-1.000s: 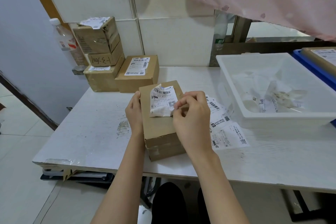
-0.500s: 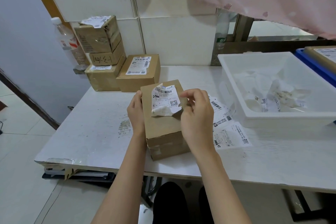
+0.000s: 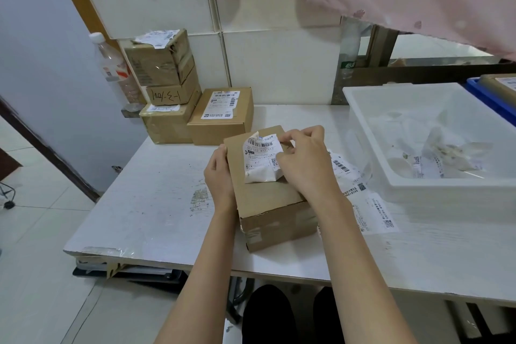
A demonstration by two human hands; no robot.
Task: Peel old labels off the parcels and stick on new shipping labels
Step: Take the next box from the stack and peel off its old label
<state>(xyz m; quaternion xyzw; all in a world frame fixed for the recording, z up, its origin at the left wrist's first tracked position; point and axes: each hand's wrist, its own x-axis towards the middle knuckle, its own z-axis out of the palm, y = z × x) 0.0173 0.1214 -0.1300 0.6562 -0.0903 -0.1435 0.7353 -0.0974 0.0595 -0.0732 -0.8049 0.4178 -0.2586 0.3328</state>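
A brown cardboard parcel (image 3: 268, 204) lies on the white table (image 3: 156, 204) in front of me. Its old white label (image 3: 259, 156) is partly peeled, with the lower end folded up and the top left corner lifted. My left hand (image 3: 219, 176) grips the parcel's left side. My right hand (image 3: 303, 159) lies over the label's right edge and pinches it near the top right corner. New shipping labels (image 3: 368, 209) lie flat on the table just right of the parcel, partly hidden by my right arm.
A white plastic bin (image 3: 363, 126) holding crumpled label scraps stands at the right. A blue crate (image 3: 485, 95) is behind it. Stacked parcels (image 3: 164, 86) and one labelled parcel (image 3: 220, 117) stand at the back left by the wall, with a plastic bottle (image 3: 114, 70) beside them.
My right hand has moved up along the label's right edge, from its lower right corner to near its top right corner. The left hand stays on the parcel's side.
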